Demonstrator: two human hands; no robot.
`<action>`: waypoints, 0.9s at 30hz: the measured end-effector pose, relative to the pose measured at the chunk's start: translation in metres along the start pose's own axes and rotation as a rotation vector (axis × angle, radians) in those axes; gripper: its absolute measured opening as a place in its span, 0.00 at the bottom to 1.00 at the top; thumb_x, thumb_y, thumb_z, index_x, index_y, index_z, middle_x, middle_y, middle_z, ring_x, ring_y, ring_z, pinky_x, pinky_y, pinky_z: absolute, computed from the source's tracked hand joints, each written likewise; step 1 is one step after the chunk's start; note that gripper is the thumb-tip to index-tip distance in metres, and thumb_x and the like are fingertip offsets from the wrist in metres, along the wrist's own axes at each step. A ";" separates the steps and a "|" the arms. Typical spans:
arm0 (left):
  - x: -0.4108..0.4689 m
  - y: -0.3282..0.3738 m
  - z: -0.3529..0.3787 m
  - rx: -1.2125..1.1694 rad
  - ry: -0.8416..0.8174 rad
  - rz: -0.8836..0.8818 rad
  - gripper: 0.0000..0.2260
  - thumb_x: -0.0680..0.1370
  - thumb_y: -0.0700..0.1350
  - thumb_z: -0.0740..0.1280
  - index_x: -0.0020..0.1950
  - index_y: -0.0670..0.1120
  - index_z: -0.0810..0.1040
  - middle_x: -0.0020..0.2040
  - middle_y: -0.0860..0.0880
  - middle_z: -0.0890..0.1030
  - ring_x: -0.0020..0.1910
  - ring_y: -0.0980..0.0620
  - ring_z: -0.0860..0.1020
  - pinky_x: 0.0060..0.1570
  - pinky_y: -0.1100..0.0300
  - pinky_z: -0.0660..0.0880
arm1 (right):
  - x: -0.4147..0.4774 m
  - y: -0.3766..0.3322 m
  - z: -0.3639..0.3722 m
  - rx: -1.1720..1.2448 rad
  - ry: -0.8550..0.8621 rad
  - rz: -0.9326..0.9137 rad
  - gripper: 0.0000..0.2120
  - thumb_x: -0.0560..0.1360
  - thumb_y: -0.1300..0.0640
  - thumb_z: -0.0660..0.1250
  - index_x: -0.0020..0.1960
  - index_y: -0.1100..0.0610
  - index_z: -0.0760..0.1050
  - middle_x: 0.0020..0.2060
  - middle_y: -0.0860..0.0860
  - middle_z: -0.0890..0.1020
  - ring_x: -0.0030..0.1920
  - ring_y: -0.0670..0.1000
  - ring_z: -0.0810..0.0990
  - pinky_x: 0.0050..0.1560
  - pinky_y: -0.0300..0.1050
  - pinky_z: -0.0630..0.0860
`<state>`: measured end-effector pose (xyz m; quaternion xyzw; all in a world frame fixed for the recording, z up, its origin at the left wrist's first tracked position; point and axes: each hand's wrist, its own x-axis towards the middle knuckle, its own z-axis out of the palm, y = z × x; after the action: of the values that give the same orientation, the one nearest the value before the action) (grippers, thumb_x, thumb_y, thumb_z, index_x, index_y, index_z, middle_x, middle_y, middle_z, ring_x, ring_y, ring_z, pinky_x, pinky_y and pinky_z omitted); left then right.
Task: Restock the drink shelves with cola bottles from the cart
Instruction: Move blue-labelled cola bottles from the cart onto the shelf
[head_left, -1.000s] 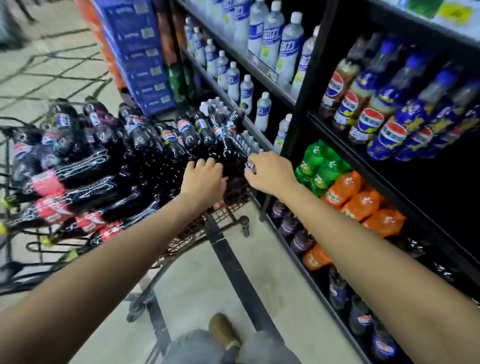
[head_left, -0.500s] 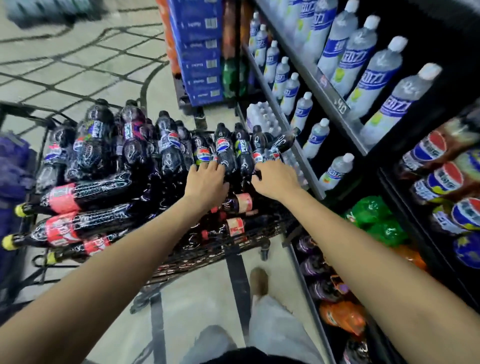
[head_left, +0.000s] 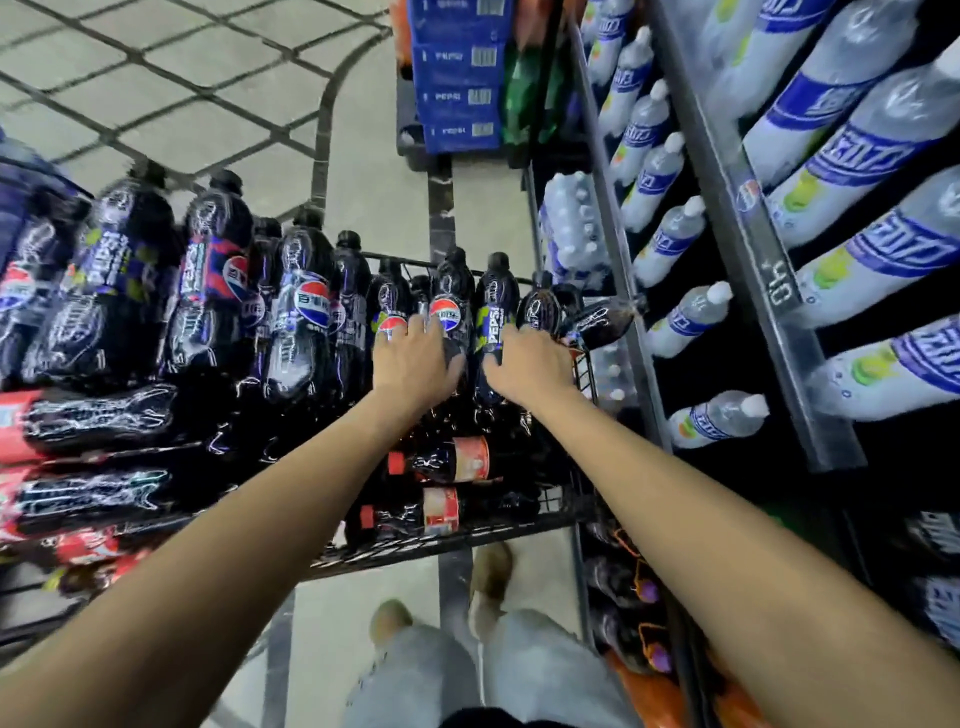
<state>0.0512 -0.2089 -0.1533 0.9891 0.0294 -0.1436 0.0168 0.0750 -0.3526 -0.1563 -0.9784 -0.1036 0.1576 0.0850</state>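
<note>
A black wire cart (head_left: 583, 372) holds several dark cola bottles, standing upright at the back and lying flat in front. My left hand (head_left: 415, 361) grips an upright cola bottle with a round red-white-blue logo (head_left: 451, 291), fingers over its label and thumb round its side. Beside it my right hand (head_left: 530, 364) curls round the neighbouring upright cola bottle with a blue label (head_left: 496, 304). Both bottles stand in the cart among the others. The drink shelves (head_left: 748, 260) rise directly to the right of the cart.
Clear bottles with blue labels (head_left: 852, 156) fill the upper shelves. Orange and purple bottles (head_left: 644, 660) sit on the bottom shelf. Blue cola cases (head_left: 457, 78) are stacked beyond the cart. Larger cola bottles (head_left: 124, 270) crowd the cart's left. My feet (head_left: 491, 569) stand on tiled floor.
I have stepped closer and now look down more steeply. Both hands reached from the cart's near edge forward onto the upright bottles at the cart's far right and closed on them.
</note>
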 end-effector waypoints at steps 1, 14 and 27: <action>0.007 0.000 0.002 -0.016 -0.011 -0.018 0.27 0.80 0.59 0.57 0.71 0.41 0.64 0.66 0.40 0.71 0.66 0.40 0.69 0.64 0.44 0.65 | 0.006 0.000 0.004 0.011 -0.011 0.024 0.21 0.79 0.46 0.58 0.65 0.59 0.69 0.58 0.58 0.76 0.59 0.59 0.75 0.47 0.49 0.69; 0.055 0.009 0.022 -0.297 -0.066 -0.225 0.34 0.77 0.58 0.64 0.72 0.36 0.60 0.52 0.40 0.80 0.52 0.38 0.79 0.39 0.55 0.67 | 0.034 -0.013 0.023 0.284 -0.083 0.288 0.35 0.75 0.46 0.69 0.71 0.64 0.58 0.66 0.61 0.66 0.60 0.63 0.75 0.47 0.49 0.71; 0.029 -0.010 0.007 -0.446 0.061 -0.283 0.24 0.76 0.59 0.63 0.61 0.42 0.66 0.46 0.46 0.78 0.49 0.41 0.78 0.41 0.55 0.65 | 0.036 -0.026 0.029 0.210 -0.073 0.331 0.40 0.74 0.41 0.69 0.72 0.65 0.56 0.67 0.60 0.65 0.58 0.62 0.78 0.43 0.47 0.68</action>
<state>0.0762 -0.1974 -0.1685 0.9508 0.1988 -0.1047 0.2130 0.0941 -0.3154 -0.1881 -0.9614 0.0728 0.2147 0.1559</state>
